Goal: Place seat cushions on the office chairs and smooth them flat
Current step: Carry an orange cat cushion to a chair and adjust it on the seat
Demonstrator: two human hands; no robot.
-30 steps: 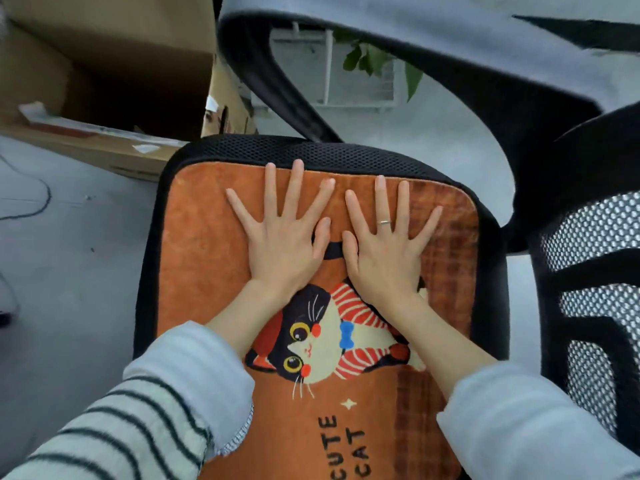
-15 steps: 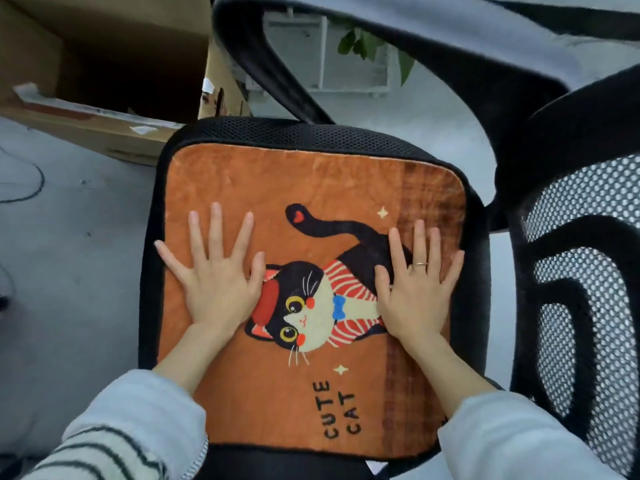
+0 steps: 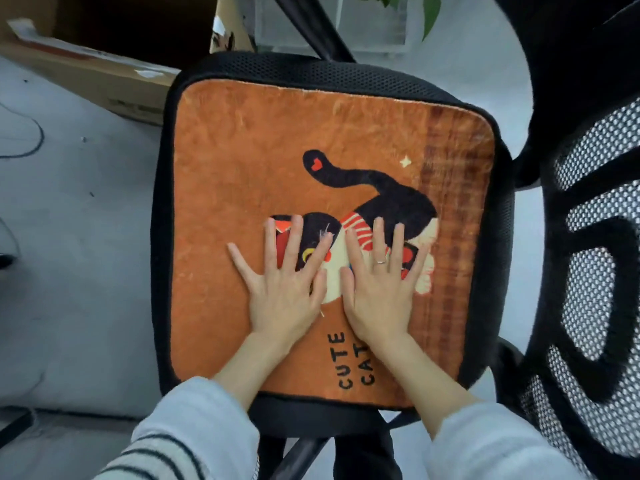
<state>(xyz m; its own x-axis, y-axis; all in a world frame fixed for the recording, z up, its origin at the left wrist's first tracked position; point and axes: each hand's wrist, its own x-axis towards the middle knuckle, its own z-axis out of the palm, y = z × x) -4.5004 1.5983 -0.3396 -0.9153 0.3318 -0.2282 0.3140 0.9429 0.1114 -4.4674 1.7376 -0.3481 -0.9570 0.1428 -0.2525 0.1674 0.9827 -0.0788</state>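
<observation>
An orange seat cushion (image 3: 242,161) printed with a black cat and the words "CUTE CAT" lies flat on the black mesh seat (image 3: 161,237) of an office chair. My left hand (image 3: 285,289) and my right hand (image 3: 377,285) rest side by side, palms down, on the cushion's middle. Their spread fingers cover the cat's face and body. Neither hand grips anything. A ring shows on my right hand.
The chair's black mesh backrest (image 3: 588,271) rises at the right, with an armrest (image 3: 554,46) curving over the top right. A long cardboard box (image 3: 90,74) lies on the grey floor (image 3: 79,271) at the upper left. A dark cable (image 3: 34,140) trails at the left edge.
From the cushion's far edge my hands slid back and spread to its two sides. They have since come together again at the middle, over the cat.
</observation>
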